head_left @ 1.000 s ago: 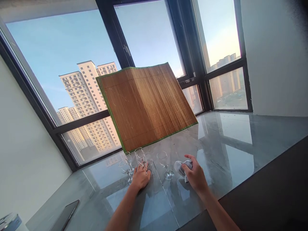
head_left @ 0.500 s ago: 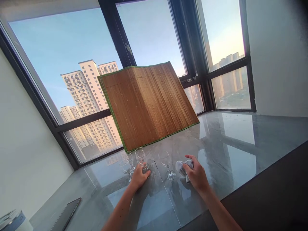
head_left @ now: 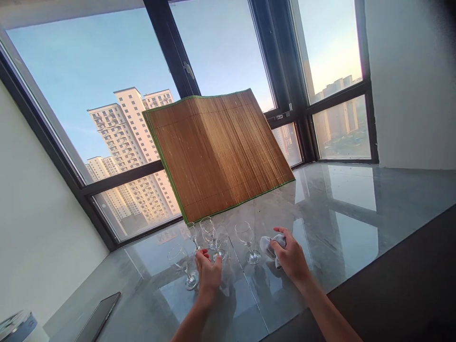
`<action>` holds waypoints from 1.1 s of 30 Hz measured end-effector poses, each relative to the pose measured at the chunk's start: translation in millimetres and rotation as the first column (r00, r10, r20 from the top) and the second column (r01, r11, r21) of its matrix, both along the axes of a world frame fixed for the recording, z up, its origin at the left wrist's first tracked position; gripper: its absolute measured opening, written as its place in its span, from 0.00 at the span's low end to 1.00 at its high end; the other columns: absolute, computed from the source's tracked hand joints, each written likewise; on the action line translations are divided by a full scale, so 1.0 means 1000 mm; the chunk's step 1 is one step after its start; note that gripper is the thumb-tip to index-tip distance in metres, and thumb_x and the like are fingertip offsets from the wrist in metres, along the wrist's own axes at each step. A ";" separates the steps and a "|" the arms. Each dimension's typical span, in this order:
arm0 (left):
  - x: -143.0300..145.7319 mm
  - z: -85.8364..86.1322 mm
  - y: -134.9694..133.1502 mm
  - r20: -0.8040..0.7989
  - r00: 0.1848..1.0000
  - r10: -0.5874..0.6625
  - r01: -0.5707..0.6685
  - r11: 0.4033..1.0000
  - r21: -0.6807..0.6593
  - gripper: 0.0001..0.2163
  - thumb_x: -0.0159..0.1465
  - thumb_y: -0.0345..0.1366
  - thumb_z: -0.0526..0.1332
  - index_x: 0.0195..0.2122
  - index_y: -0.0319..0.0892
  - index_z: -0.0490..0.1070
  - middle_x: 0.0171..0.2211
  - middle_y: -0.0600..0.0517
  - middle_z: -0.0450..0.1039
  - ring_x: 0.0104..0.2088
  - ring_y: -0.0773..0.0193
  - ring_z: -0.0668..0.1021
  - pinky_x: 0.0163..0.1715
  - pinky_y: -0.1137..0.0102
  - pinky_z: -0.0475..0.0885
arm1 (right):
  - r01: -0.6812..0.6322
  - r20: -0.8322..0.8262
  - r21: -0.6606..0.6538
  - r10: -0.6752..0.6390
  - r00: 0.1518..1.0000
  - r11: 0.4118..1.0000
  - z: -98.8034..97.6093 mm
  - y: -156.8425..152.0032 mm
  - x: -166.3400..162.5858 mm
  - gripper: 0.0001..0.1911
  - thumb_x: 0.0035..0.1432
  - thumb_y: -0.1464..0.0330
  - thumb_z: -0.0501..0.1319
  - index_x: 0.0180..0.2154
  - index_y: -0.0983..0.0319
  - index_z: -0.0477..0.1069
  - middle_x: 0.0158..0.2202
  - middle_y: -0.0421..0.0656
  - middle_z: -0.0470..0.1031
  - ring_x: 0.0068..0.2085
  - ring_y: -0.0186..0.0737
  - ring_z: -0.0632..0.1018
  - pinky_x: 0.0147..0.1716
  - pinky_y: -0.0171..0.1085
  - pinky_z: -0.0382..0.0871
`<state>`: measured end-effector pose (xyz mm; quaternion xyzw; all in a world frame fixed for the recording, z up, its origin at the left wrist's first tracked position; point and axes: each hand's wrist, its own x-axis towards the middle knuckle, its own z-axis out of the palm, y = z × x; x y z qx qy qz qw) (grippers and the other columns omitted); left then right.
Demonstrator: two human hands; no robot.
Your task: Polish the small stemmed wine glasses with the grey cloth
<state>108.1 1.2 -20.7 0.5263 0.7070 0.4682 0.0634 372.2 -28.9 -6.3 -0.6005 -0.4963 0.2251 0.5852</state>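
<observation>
Several clear stemmed wine glasses stand on the glossy grey marble counter (head_left: 338,223). My left hand (head_left: 208,274) has its fingers closed at the foot of one wine glass (head_left: 210,235) in the middle of the group. Another glass (head_left: 180,263) stands just left of that hand, and a third (head_left: 192,232) behind it. Resting on the counter, my right hand (head_left: 292,259) is shut on a crumpled grey cloth (head_left: 268,244). A separate glass (head_left: 246,240) stands right beside the cloth, on its left.
A brown bamboo mat with green edging (head_left: 217,152) leans against the dark window frame behind the glasses. A dark phone (head_left: 98,318) lies at the near left, with a round lidded container (head_left: 16,325) in the corner. The counter's dark front edge (head_left: 409,266) runs along the right.
My left hand has drawn back toward me. The leftmost glass now stands nearer and further left, apart from the others. My right hand has barely moved.
</observation>
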 end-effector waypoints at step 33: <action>-0.044 0.007 0.034 0.016 0.863 -0.504 0.505 0.863 -0.017 0.20 0.53 0.40 0.62 0.46 0.38 0.76 0.39 0.46 0.75 0.39 0.58 0.77 0.43 0.63 0.75 | -0.192 0.346 0.111 0.143 0.927 0.975 0.055 -0.036 -0.032 0.33 0.53 0.70 0.55 0.62 0.54 0.62 0.63 0.47 0.63 0.61 0.51 0.68 0.53 0.46 0.67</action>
